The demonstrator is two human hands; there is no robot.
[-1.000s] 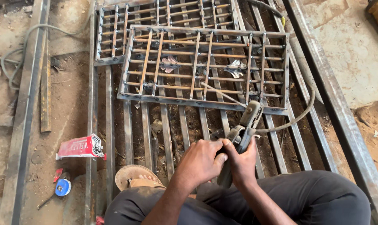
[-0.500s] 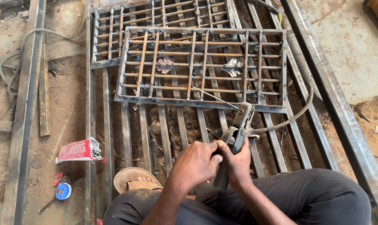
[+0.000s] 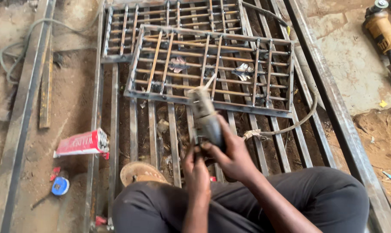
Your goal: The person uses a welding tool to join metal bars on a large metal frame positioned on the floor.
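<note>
Hands meet low in the middle of the view, both wrapped around a grey, worn metal electrode holder [image 3: 205, 118] with a thin rod at its tip; the right hand [image 3: 233, 154] clasps its body, the left hand [image 3: 197, 169] pinches the handle end just below; beyond the grip lies a rusty welded steel bar grille [image 3: 212, 69]; left of the grip sits a red and white electrode box [image 3: 81, 143]; far right rests a yellow angle grinder [image 3: 381, 32].
</note>
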